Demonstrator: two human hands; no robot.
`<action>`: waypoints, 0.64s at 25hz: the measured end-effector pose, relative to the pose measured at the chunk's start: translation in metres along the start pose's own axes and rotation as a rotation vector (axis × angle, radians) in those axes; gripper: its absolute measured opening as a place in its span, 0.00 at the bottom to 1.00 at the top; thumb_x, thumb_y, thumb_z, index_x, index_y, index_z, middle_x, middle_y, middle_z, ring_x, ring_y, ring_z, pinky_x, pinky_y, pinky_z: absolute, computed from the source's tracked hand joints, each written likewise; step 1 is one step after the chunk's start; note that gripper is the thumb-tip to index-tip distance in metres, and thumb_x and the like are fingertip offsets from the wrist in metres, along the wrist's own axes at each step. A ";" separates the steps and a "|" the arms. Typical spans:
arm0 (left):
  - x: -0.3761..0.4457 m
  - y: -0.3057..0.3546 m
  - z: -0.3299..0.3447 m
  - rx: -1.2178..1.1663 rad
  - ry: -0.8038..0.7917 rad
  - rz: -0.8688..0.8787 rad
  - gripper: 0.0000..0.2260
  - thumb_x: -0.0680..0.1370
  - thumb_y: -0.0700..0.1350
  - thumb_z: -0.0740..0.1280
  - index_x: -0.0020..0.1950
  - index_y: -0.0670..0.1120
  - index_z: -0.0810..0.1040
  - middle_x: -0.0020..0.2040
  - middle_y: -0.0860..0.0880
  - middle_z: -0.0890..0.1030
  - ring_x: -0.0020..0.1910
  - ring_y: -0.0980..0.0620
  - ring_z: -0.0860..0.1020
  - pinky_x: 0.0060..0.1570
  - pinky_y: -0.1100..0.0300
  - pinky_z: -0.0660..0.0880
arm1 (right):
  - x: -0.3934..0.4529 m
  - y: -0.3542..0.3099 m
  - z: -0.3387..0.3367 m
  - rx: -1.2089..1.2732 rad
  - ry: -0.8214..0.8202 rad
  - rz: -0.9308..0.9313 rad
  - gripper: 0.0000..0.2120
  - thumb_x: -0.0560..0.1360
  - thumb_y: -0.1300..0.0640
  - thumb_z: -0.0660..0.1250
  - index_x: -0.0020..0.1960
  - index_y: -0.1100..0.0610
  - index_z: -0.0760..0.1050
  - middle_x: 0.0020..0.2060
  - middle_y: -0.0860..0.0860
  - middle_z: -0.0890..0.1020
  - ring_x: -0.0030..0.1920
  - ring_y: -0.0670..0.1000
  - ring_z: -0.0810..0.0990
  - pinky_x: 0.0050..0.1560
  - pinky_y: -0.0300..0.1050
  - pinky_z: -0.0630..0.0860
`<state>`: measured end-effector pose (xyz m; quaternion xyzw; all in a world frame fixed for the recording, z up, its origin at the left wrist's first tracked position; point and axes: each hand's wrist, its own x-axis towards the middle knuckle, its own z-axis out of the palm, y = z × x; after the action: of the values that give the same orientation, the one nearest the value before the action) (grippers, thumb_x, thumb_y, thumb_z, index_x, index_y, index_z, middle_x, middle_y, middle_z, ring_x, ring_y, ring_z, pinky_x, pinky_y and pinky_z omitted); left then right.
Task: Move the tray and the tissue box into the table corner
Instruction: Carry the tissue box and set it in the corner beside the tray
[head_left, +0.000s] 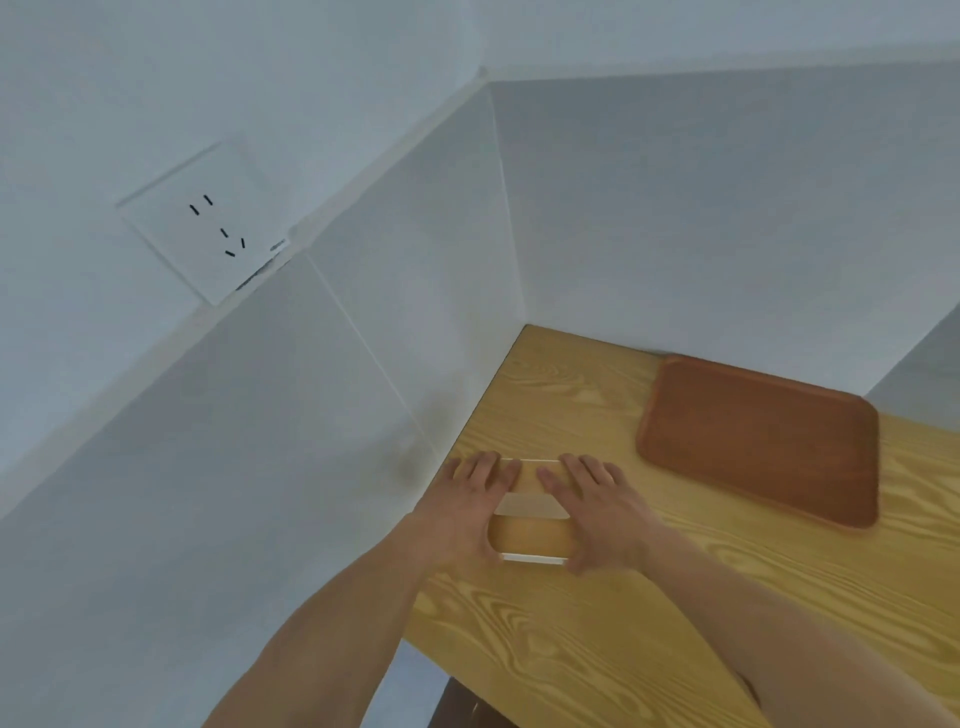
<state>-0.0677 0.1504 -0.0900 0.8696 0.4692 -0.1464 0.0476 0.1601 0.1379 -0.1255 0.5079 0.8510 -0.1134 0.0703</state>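
A small tissue box (530, 525) with a wood-coloured top and a pale slot sits on the wooden table (597, 649) near its left edge. My left hand (470, 506) grips its left side, my right hand (605, 512) its right side, fingers laid over the far edge. A brown wooden tray (763, 441) lies flat to the right, against the back wall, a short way right of the table corner (527, 328). Both hands are well left of the tray.
White walls enclose the table on the left and at the back. A white wall socket (208, 223) is set high on the left wall. A dark chair edge (457, 706) shows below the table's front.
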 end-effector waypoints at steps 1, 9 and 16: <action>0.011 -0.005 -0.002 0.016 -0.007 0.028 0.54 0.61 0.65 0.72 0.78 0.48 0.48 0.73 0.43 0.60 0.73 0.43 0.59 0.72 0.45 0.57 | 0.004 0.003 0.000 0.011 0.001 0.036 0.61 0.58 0.33 0.74 0.79 0.49 0.43 0.78 0.60 0.54 0.76 0.62 0.53 0.74 0.60 0.55; 0.101 -0.055 -0.017 0.121 -0.123 0.198 0.56 0.66 0.62 0.74 0.80 0.49 0.41 0.78 0.41 0.52 0.78 0.41 0.50 0.74 0.39 0.51 | 0.051 0.010 -0.012 0.081 -0.028 0.292 0.60 0.61 0.34 0.74 0.80 0.49 0.41 0.79 0.59 0.52 0.76 0.61 0.52 0.75 0.62 0.55; 0.139 -0.090 -0.012 0.132 -0.202 0.181 0.60 0.64 0.58 0.77 0.78 0.52 0.33 0.80 0.41 0.45 0.79 0.42 0.43 0.75 0.37 0.46 | 0.096 0.008 -0.024 0.088 -0.082 0.350 0.60 0.64 0.36 0.75 0.80 0.49 0.39 0.80 0.59 0.50 0.78 0.61 0.50 0.76 0.61 0.53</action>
<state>-0.0682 0.3144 -0.1151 0.8904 0.3710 -0.2589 0.0503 0.1218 0.2296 -0.1261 0.6457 0.7403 -0.1573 0.1014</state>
